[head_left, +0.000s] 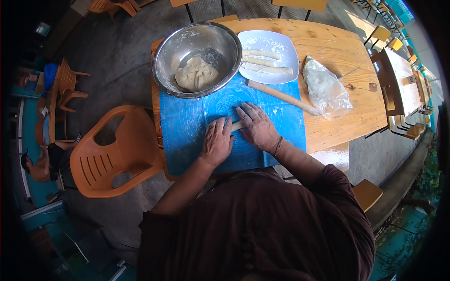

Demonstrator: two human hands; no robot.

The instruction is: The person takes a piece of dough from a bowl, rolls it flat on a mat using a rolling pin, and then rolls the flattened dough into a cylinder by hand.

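Note:
My left hand (pixel 217 140) and my right hand (pixel 257 126) lie palm down, side by side, on a pale roll of dough (pixel 237 125) that peeks out between them. The roll rests on a blue silicone mat (pixel 187 124) spread over the wooden table (pixel 347 61). Both hands press flat on the roll with fingers stretched forward. Most of the roll is hidden under the palms.
A steel bowl (pixel 161 61) holding a lump of dough (pixel 197 75) stands beyond the mat. A white plate (pixel 290 56) carries three dough rolls. A wooden rolling pin (pixel 281 97) and a clear plastic bag (pixel 324 89) lie right. An orange plastic chair (pixel 112 150) stands left.

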